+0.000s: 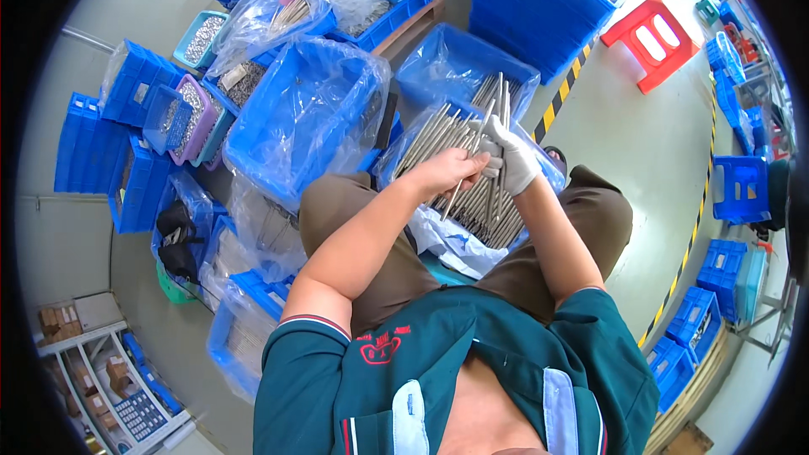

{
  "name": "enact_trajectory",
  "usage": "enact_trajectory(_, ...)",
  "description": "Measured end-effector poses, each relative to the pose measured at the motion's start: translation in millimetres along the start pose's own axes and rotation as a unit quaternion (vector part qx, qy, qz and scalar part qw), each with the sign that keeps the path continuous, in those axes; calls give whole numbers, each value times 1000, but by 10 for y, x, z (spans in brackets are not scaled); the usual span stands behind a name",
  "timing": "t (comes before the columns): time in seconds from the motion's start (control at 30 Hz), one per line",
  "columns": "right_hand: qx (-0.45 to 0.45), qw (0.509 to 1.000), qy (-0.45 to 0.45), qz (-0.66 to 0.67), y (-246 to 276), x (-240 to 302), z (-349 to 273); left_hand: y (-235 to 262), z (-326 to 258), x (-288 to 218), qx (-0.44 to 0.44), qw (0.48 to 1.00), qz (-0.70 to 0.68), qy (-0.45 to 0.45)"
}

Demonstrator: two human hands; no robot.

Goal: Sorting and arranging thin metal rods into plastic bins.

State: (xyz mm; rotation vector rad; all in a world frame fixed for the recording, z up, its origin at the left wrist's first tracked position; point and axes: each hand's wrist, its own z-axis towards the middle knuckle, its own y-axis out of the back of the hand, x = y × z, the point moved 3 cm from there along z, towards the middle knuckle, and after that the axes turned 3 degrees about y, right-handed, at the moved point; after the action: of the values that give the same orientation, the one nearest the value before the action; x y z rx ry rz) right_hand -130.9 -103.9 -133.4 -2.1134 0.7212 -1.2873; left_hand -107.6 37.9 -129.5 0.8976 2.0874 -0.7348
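My right hand [517,162], in a pale work glove, is closed round several thin metal rods [503,98] that point up and away from me. Against it, my bare left hand [445,172] is closed, with a single rod [452,201] between its fingers. Its fingertips touch or nearly touch the gloved hand. Both hands are over a plastic-lined blue bin [553,172] between my knees, filled with many similar metal rods [428,141]. White cloth or paper [459,244] lies at the bin's near edge.
Beyond stands another blue bin [434,55] with rods. Left of my knee sits a large plastic-lined bin [282,131]. Stacked blue crates [531,13] rise at the far side. A red stool [651,42] stands past the striped floor tape [563,94]. Bins of small parts [200,38] crowd the left.
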Motion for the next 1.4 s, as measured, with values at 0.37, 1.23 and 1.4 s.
enact_trajectory(0.37,-52,983,118,127,326,353,135,233,63,42,-49,966,-252,-21)
enact_trajectory(1.23,-180,902,271,-284,-1062,-86,-47,228,257,-162,21,812,-543,-211)
enact_trajectory(1.4,-94,922,142,-347,-697,-47,-192,587,-80,-204,-295,850,-419,-124)
